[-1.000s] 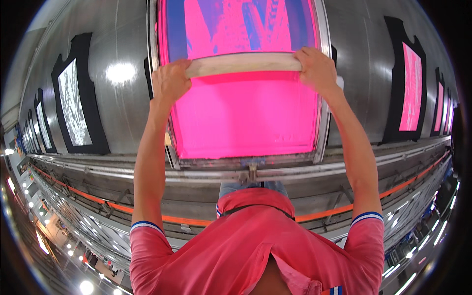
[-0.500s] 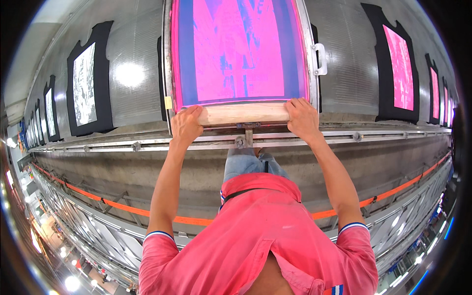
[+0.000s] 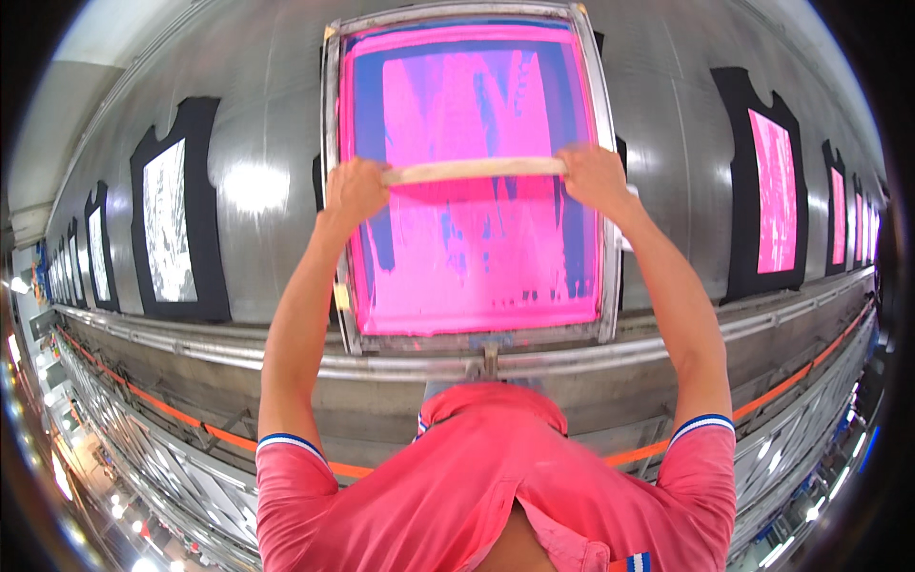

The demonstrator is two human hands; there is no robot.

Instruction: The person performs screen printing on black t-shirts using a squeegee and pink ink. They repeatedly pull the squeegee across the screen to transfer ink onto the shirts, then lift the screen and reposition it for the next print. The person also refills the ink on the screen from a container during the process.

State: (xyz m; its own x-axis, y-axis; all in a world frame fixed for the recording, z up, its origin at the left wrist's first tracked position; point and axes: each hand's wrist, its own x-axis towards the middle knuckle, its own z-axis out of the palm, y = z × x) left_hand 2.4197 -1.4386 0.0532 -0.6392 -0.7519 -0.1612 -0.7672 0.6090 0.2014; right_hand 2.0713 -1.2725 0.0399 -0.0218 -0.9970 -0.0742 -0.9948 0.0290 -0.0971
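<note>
Gripping the two ends of a pale wooden squeegee point(image 3: 474, 171), the person stood over a long metal table point(image 3: 257, 114) with both arms stretched far forward. The left hand point(image 3: 355, 191) was closed in a fist round the squeegee's left end, and the right hand point(image 3: 593, 176) was closed the same way round its right end. The squeegee lay crosswise on the mesh of a metal-framed printing screen point(image 3: 335, 191), about midway between the frame's near and far edges, touching the surface. Pink ink covered most of the mesh, with blue patches showing through in streaks, mainly far of the squeegee and along both sides. To the left of the screen lay a black shirt with a white print point(image 3: 176, 224), and more such shirts ran off toward the far left. To the right lay a black shirt with a pink print point(image 3: 767, 186), again with others beyond it. An orange stripe point(image 3: 172, 412) ran along the table's near side.
</note>
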